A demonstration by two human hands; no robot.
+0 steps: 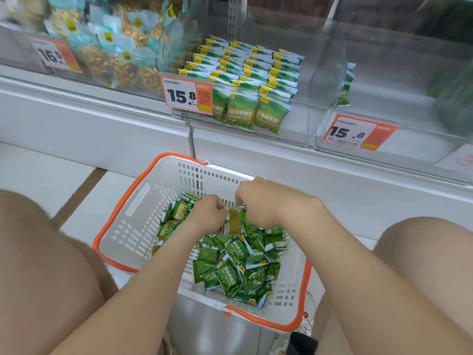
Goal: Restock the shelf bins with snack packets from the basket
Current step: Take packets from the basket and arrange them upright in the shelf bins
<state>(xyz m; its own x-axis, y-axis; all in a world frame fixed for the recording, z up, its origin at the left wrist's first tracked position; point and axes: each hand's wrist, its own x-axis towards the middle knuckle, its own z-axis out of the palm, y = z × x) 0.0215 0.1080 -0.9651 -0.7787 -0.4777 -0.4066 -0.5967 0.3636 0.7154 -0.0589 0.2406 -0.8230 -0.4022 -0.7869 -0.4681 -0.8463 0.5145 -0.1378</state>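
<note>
A white basket with an orange rim (120, 201) sits on the floor between my knees, holding several green pea snack packets (238, 267). Both my hands are inside it. My left hand (208, 212) and my right hand (258, 201) grip a small bunch of green packets (234, 224) between them, fingers curled round the packets' tops. Above, a clear shelf bin (302, 129) holds neat rows of the same green packets (245, 80), standing upright behind a 15.8 price tag (186, 94).
To the left, a bin of peanut bags (120, 52) carries a 16.5 tag. On the right, a clear bin (414, 103) with a 15.8 tag (358, 133) shows a few green packets at its left wall. The white shelf base (256, 155) runs behind the basket.
</note>
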